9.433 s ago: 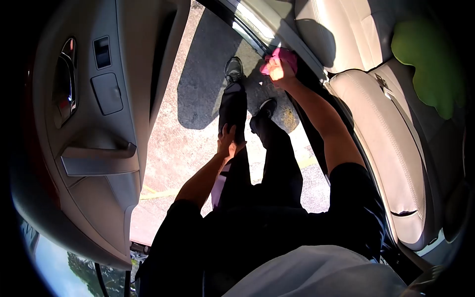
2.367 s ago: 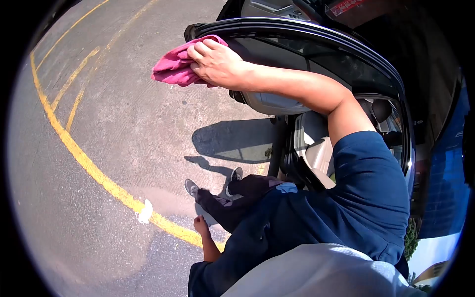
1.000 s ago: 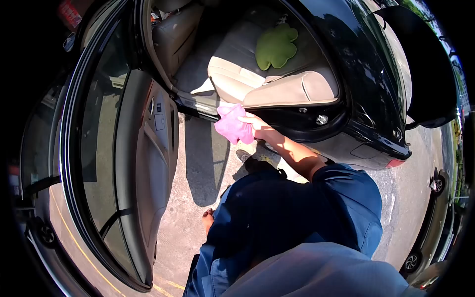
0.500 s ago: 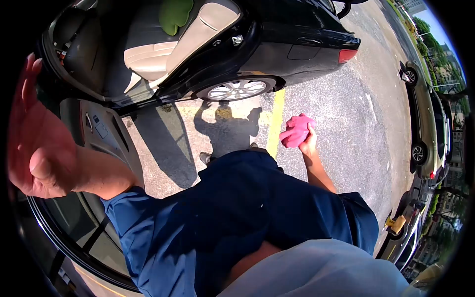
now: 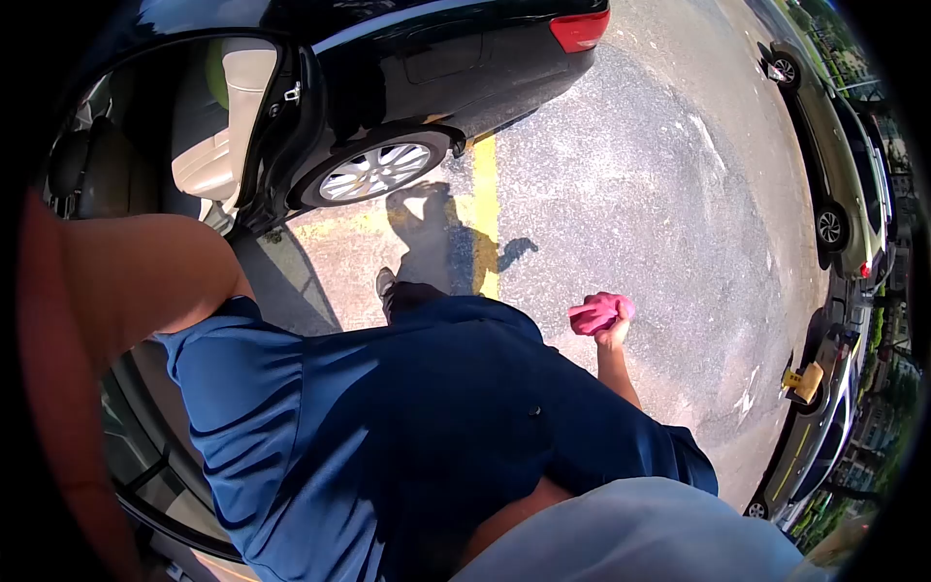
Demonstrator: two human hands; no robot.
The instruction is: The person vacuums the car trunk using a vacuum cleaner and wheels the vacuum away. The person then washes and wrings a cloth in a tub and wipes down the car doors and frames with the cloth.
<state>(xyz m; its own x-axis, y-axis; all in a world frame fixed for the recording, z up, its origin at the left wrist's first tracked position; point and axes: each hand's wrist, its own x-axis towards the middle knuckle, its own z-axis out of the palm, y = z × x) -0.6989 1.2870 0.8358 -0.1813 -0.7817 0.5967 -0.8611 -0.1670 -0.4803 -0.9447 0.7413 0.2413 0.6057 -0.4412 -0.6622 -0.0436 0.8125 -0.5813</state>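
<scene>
A crumpled pink cloth (image 5: pixel 593 314) is bunched in my right hand (image 5: pixel 615 333), whose fingers are wrapped round it. This hand is held out to the right, above the sunlit pavement and apart from the car. My left arm (image 5: pixel 160 267) is bent and raised close to the camera at the left edge. The left hand itself cannot be seen, as the arm runs into the dark border. Near that arm stands a black car (image 5: pixel 456 63) with its rear side open, showing a beige seat (image 5: pixel 206 160) and part of a green cushion (image 5: pixel 215 76) inside.
The car's rear wheel (image 5: pixel 378 173) is in front of me, beside a yellow painted line (image 5: pixel 485 209). An open door (image 5: pixel 145 417) stands at my left. Parked at the right are a light-coloured car (image 5: pixel 853 160) and a dark car (image 5: pixel 805 441) with a yellow object (image 5: pixel 805 382) at it.
My left hand has gone out of sight as the arm came up close to the camera. My view has shifted rightward along the car. My right hand still holds the cloth, now lower in view.
</scene>
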